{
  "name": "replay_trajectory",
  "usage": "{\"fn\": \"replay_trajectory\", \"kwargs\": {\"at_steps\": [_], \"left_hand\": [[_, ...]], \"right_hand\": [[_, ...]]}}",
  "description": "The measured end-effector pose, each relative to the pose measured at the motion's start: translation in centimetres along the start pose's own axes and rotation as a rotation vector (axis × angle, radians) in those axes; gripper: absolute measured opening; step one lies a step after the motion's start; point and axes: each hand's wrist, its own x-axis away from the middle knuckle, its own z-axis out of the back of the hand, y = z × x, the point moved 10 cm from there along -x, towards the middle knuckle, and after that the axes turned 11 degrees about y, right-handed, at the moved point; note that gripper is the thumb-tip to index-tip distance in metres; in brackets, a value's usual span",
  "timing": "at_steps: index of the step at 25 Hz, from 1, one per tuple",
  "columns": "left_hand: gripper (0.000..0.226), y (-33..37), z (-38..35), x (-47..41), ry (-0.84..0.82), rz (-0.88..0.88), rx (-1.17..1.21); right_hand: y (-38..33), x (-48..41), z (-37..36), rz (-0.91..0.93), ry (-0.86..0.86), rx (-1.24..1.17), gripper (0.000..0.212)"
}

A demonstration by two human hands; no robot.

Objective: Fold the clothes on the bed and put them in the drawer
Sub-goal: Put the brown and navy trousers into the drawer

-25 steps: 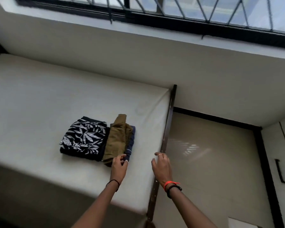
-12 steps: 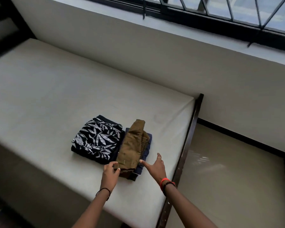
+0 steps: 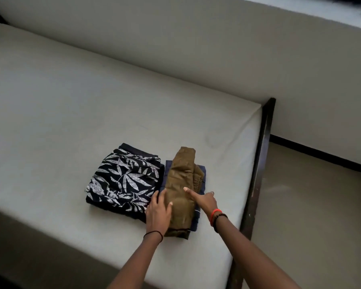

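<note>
Two folded piles lie side by side near the front right of the bed (image 3: 71, 97). On the left is a black garment with white leaf print (image 3: 123, 178). On the right an olive-brown folded garment (image 3: 182, 176) lies on top of a folded navy garment (image 3: 202, 174). My left hand (image 3: 157, 211) rests at the left near edge of the olive garment, thumb on top, fingers at the gap between the piles. My right hand (image 3: 202, 200) lies on the olive garment's right side with its fingers stretched out over the cloth.
A dark wooden bed frame rail (image 3: 258, 167) runs along the mattress's right end. Beyond it is a bare beige floor (image 3: 311, 215). A pale wall (image 3: 196, 49) stands behind the bed. No drawer is in view.
Both hands have come onto the olive pile: the right moved left from the bed rail onto the cloth, the left slid along its left edge. The camera has tipped down and closer.
</note>
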Motion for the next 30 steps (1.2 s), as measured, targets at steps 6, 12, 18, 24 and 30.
{"fn": "replay_trajectory", "kwargs": {"at_steps": [6, 12, 18, 24, 30], "left_hand": [[0.073, -0.7, -4.1, -3.8, -0.186, -0.086, -0.080], [0.070, -1.7, -6.3, -4.8, -0.272, 0.041, -0.060], [0.068, -1.7, -6.1, -4.9, -0.298, 0.042, -0.001], [0.071, -1.5, -5.2, -4.6, -0.353, -0.014, 0.019], [0.109, -3.7, -4.7, -3.6, -0.425, 0.303, 0.394]], "right_hand": [[3.7, -7.7, -5.0, -0.063, -0.075, -0.084, 0.130], [0.9, -5.4, -5.2, -0.085, -0.116, -0.262, 0.059], [1.8, -5.1, -6.7, -0.175, -0.260, -0.295, 0.073], [1.9, -4.8, -6.9, -0.112, -0.275, -0.356, 0.075], [2.0, -3.0, -6.3, -0.112, -0.310, -0.458, 0.069]]}}
